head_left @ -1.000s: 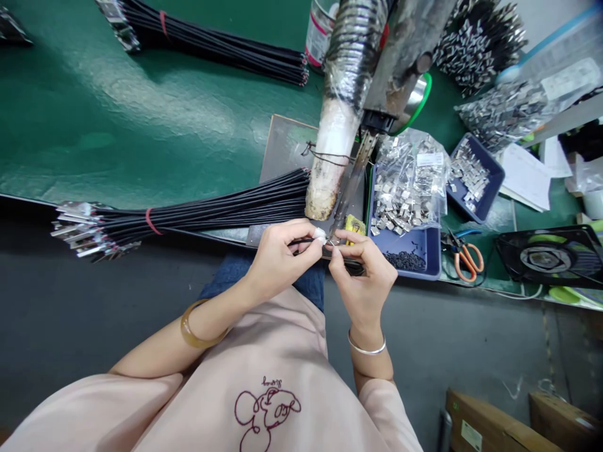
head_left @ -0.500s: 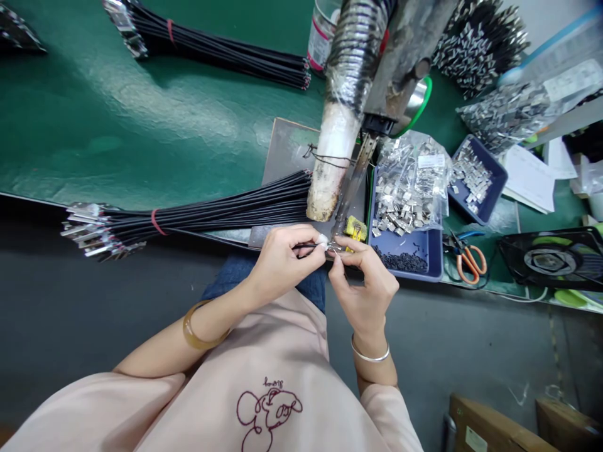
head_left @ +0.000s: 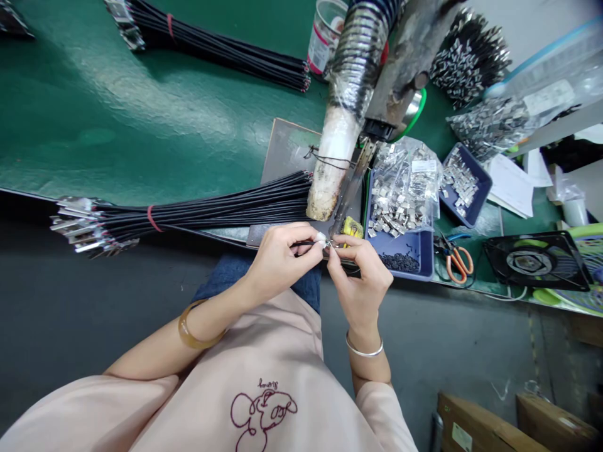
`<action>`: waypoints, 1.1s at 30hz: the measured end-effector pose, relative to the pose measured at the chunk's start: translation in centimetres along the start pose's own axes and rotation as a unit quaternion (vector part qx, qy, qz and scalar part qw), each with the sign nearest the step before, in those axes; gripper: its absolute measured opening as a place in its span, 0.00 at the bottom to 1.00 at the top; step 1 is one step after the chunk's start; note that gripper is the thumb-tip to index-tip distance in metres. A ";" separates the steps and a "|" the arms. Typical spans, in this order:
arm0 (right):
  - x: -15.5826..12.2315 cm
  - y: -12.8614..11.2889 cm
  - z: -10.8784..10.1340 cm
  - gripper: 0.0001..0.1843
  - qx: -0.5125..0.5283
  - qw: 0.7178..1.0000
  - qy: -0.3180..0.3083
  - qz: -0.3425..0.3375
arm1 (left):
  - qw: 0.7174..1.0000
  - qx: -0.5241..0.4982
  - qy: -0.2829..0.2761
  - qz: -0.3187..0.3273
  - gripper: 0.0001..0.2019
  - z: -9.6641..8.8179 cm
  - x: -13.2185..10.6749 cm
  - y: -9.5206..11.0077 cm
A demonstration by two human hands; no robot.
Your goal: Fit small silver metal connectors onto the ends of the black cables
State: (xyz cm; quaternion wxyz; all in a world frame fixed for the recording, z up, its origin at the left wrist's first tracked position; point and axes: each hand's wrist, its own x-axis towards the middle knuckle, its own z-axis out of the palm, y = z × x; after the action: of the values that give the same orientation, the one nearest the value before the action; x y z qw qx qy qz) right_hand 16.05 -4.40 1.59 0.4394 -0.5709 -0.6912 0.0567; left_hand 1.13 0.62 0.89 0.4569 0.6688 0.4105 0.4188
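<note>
My left hand (head_left: 288,254) pinches the end of a black cable, with white wrapping on one fingertip. Close against it, my right hand (head_left: 360,267) pinches a tiny metal piece at the cable's end; its exact shape is too small to make out. Left of my hands lies a bundle of black cables (head_left: 226,210), tied with a red band, with metal connectors (head_left: 82,226) at its far left end. Just above my fingers hang the tip of a white-ended duct (head_left: 325,182) and a narrow metal nozzle (head_left: 353,185).
A yellow sponge (head_left: 352,227) sits beside my right fingers. Right of it stand a blue tray (head_left: 426,254) with bagged metal shells and small black parts, a smaller tray (head_left: 480,201), orange-handled pliers (head_left: 459,263) and a fan (head_left: 537,260). Another cable bundle (head_left: 226,47) lies at the back.
My right hand has drawn slightly closer to my left, fingertips nearly meeting at the cable end. The view has shifted a little; the bundles lie as before.
</note>
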 end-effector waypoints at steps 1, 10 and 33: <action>0.1 0.0 0.0 0.07 -0.002 1.000 0.004 -0.005 | 1.000 0.004 0.008 0.010 0.08 0.0 0.1 -0.1; -0.2 0.1 -0.2 0.08 -0.033 0.998 -0.020 -0.054 | 1.000 -0.006 -0.001 -0.002 0.08 0.0 0.1 0.0; 0.4 0.2 0.0 0.07 -0.006 1.000 0.002 -0.010 | 0.999 0.031 0.008 0.033 0.09 -0.1 0.0 0.2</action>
State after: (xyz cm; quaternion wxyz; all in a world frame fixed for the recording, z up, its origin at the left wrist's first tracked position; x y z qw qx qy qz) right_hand 16.22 -3.99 1.72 0.4379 -0.5668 -0.6962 0.0469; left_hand 1.12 0.62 1.07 0.4182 0.6927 0.4046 0.4261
